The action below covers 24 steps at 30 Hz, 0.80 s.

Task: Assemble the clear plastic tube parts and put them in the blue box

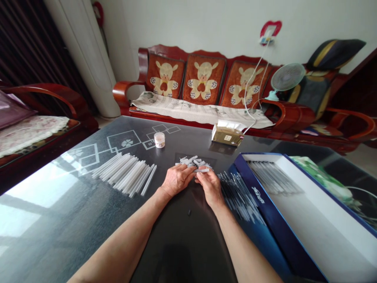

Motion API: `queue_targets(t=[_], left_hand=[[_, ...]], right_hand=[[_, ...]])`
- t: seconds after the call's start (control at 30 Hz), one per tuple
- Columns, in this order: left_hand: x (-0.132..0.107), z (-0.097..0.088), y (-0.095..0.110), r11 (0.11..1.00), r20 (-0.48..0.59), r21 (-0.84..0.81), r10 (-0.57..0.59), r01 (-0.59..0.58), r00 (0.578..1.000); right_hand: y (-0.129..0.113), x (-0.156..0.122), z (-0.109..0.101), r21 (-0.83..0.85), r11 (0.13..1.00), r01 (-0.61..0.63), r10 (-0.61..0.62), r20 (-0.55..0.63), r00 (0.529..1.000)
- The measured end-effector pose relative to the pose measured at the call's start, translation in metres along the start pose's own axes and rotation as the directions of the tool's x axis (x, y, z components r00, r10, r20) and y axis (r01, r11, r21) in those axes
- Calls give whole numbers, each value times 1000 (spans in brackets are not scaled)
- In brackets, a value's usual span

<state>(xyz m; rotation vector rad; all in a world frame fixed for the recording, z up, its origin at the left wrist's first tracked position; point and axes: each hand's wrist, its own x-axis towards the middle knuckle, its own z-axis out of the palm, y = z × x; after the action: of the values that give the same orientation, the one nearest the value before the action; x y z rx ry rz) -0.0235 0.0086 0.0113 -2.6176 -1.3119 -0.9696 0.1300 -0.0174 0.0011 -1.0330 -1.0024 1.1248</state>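
My left hand (177, 179) and my right hand (210, 186) meet over the middle of the table. Between the thumb and fingers of the right one is a short whitish tube-like piece (202, 170). The left fingers are curled together against its near end; whatever they pinch is hidden. Just beyond my fingertips lies a small heap of short grey-white pieces (193, 160). A row of long white tubes (129, 173) lies left of my hands. To the right, many thin dark rods (240, 194) are spread beside the box. One tiny black piece (189, 212) rests between my forearms.
An open blue box (253, 192) with a white inside holds a layer of thin clear rods (273, 177). Further back stand a small round jar (159, 140) and a tissue pack (227, 134). Green-white plastic packaging (324, 177) lies beyond the box. A wooden sofa (126, 91) borders the far side.
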Motion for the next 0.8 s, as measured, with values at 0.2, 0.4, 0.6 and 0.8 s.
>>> queue_targets(t=[0.2, 0.4, 0.6, 0.8], left_hand=[[-1, 6, -10, 997, -158, -40, -70, 64, 985], [-2, 10, -14, 965, -252, -237, -175, 115, 952], [-1, 4, -14, 960, -291, -279, -114, 30, 950], [-2, 7, -19, 936, -373, -312, -276, 160, 886]], right_hand=[[1, 5, -2, 102, 995, 5, 8, -131, 991], [-4, 4, -8, -315, 936, 156, -185, -63, 981], [-11, -5, -6, -661, 595, 457, -383, 267, 884], [-41, -6, -13, -800, 454, 392, -405, 206, 891]])
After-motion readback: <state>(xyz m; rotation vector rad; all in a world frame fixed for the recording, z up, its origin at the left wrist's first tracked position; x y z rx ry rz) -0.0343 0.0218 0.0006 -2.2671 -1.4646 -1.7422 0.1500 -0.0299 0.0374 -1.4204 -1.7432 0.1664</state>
